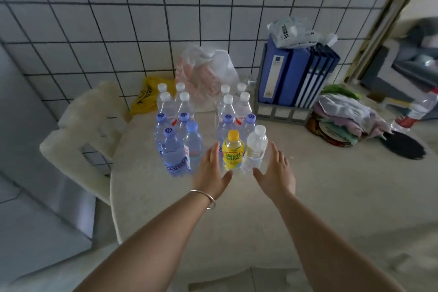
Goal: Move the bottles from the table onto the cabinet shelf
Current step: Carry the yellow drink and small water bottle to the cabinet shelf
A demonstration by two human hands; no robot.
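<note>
Both hands reach out flat-fingered over the table [308, 197], grasping nothing. The left hand [212, 170] and right hand [276, 169] flank two front bottles: the yellow bottle [233, 150] stands just beyond the left fingertips, the clear white-capped bottle [256, 149] just inside the right palm. Blue-capped bottles [176, 149] crowd to the left of the left hand, with more rows of bottles behind.

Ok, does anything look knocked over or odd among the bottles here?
Nothing spilled; the grouped bottles all stand upright. One odd one: a yellow bottle among clear ones. Another bottle lies tilted, apart at the table's right edge.
</note>
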